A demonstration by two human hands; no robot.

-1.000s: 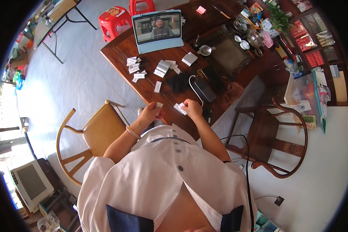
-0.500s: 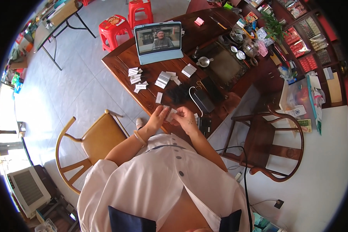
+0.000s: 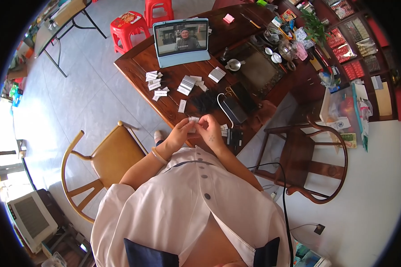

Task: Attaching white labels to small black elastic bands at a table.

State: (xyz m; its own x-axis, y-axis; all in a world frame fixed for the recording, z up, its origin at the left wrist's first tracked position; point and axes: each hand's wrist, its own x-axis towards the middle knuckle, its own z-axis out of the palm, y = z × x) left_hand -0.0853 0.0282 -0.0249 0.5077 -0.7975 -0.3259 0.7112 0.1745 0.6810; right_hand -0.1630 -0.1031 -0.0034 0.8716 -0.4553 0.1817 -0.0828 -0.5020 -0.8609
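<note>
While both hands meet near the middle of the frame, a small pale piece is held between them, just over the near edge of the dark wood bench. The left hand has its fingers bent round the piece from the left, with no wide gap. The right hand pinches it from the right, fingertips close together. The piece looks a bit longer from top to bottom of the frame, but fingers cover some of it, so I cannot tell for sure which way it points. Any writing on it is too small to read.

Just above the hands lies one white card. Its long side runs up and down, with the top leaning a little right. Farther up, left of the middle, is a messy pile of white tags with tiny dark print. In the upper middle sits a striped stack, and to its right, another stack. A dark, fuzzy clump lies below them, beside a black box.

The blue-cased tablet, top middle, shows a person with a line of small writing underneath. At the right edge, a white bag has a round black mark.
</note>
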